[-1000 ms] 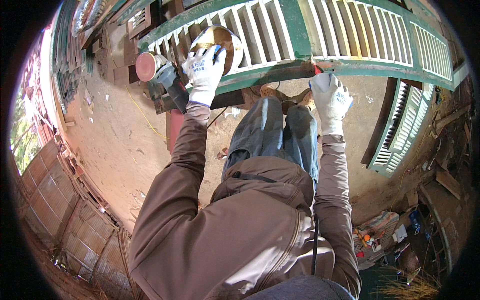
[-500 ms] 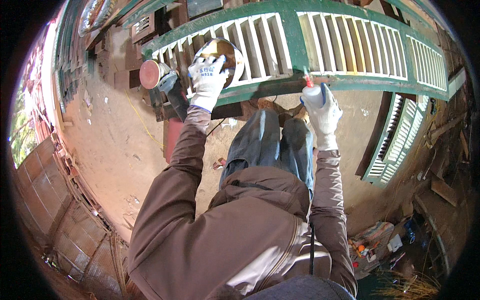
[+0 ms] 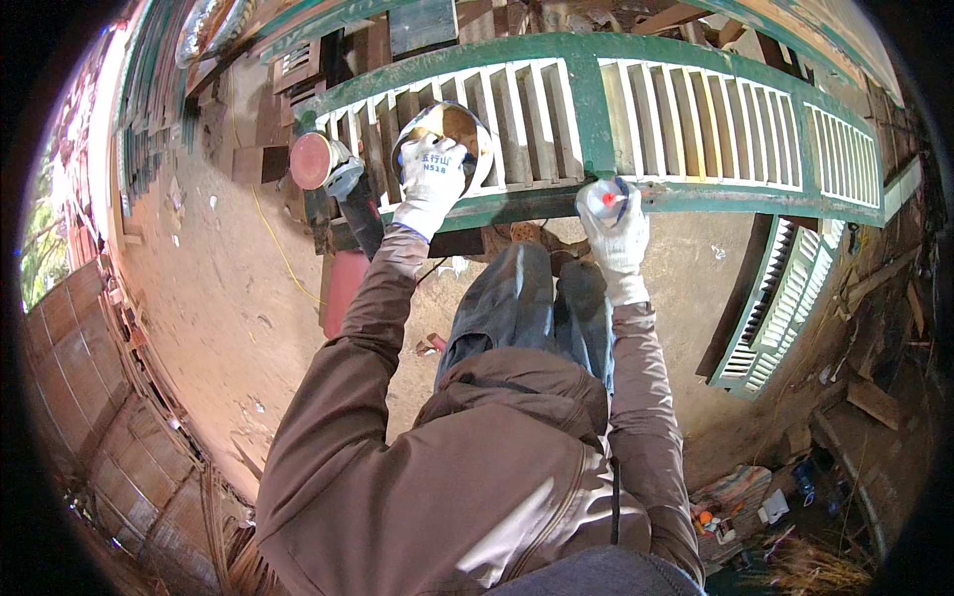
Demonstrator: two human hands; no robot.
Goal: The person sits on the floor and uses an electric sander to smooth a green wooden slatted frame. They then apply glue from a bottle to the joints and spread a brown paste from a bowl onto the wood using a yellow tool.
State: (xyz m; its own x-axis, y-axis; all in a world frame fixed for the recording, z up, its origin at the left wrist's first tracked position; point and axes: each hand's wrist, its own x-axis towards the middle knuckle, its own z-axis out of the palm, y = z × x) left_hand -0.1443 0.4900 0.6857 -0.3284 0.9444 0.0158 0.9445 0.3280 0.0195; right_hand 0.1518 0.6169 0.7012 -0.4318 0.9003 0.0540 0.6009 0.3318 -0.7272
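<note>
Clearly, one wooden shutter [image 3: 591, 114] dominates, its rough green frame holding three panels of angled white slats [image 3: 636, 119]. Two gloved hands work over it: the left hand [image 3: 432, 179] bends its fingers into one round, shiny dish [image 3: 457, 121], though I cannot tell whether they clasp it; the right hand [image 3: 618, 238] is closed around one pale bottle [image 3: 599, 207] with a red tip, at the frame's near edge. Dish and left hand cover some slats. Left sits one power tool [image 3: 345, 179] with a pink disc [image 3: 311, 161]; right, another slatted shutter [image 3: 760, 318] leans over the floor [image 3: 229, 298].
</note>
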